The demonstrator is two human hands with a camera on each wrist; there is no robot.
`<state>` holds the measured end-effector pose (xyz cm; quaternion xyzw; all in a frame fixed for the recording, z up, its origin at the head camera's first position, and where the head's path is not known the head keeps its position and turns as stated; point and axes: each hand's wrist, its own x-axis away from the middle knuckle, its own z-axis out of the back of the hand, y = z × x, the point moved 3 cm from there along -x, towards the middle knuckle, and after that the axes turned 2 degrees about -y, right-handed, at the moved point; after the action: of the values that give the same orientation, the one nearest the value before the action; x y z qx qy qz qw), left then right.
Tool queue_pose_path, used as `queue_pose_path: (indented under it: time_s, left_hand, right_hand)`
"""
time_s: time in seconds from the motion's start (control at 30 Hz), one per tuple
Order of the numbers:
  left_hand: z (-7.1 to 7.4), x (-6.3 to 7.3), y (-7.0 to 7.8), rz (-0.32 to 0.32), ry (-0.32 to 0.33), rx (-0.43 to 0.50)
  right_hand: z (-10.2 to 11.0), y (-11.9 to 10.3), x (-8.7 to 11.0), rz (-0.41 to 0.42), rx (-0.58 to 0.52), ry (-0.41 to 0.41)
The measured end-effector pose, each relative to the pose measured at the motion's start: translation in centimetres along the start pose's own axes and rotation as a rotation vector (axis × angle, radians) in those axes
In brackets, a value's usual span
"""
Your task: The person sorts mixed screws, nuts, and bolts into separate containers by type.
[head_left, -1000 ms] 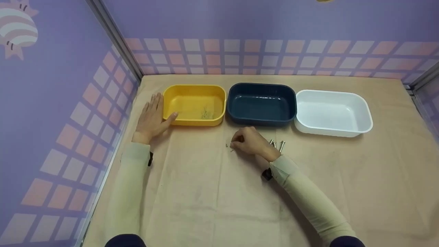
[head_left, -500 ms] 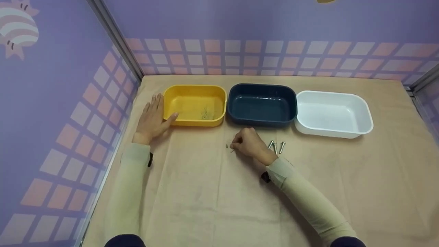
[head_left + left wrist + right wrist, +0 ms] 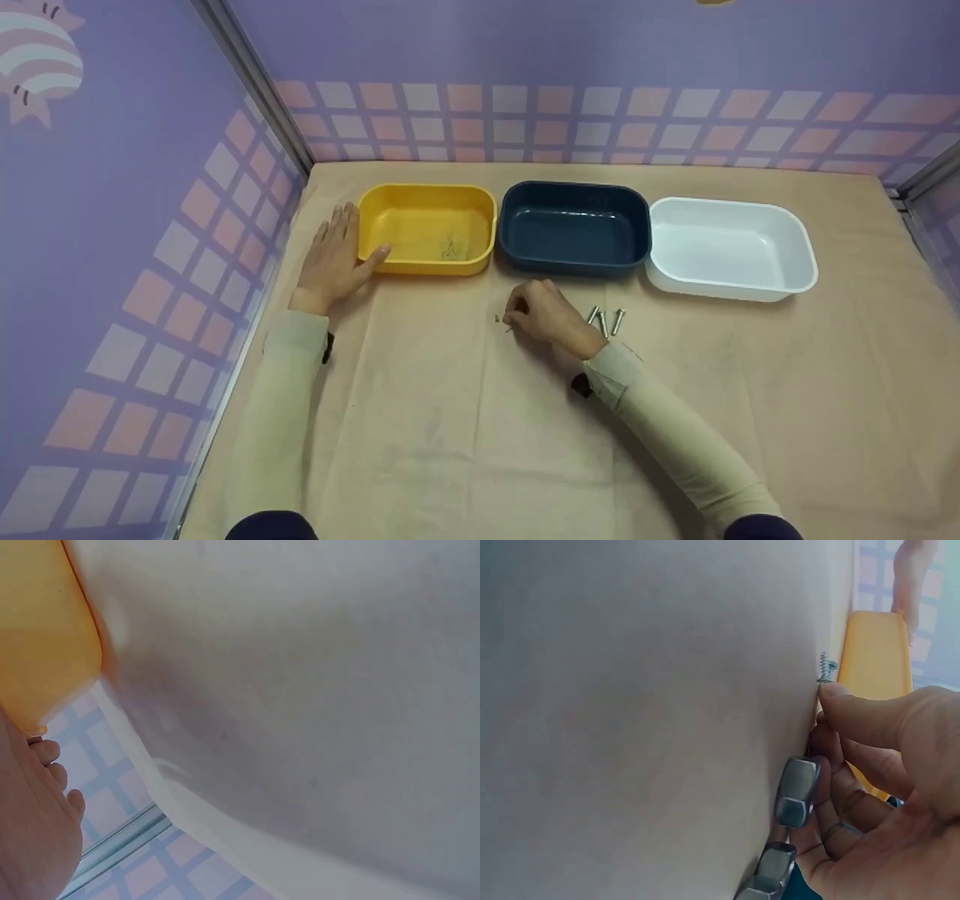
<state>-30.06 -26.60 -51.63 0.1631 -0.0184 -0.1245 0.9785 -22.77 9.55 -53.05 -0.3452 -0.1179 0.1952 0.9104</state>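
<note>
The right hand (image 3: 547, 313) is holding thumb and fingers narrow at the small screws (image 3: 826, 667) on the counter (image 3: 420, 412); whether it is pinching one cannot be told. The left hand (image 3: 330, 259) is resting straight-fingered against the yellow bin (image 3: 435, 268). The screws are looking light, stiff, easily lost; shank grip advised. Bolts (image 3: 602, 324) are lying rightward.
</note>
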Motion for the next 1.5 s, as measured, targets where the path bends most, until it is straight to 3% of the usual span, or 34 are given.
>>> queue_pose_path:
  time_s: [0.47, 0.97, 1.5]
  left_hand:
    - [0.1, 0.2, 0.0, -0.011, 0.004, -0.010]
    - [0.1, 0.0, 0.0, -0.003, -0.010, -0.045]
    - [0.2, 0.0, 0.0, -0.019, -0.006, -0.049]
  right_hand:
    - [1.9, -0.9, 0.0, 0.014, -0.211, 0.040]
    - [4.1, -3.6, -1.3, 0.070, -0.186, 0.114]
    - [4.6, -6.3, -5.9, 0.078, -0.164, 0.152]
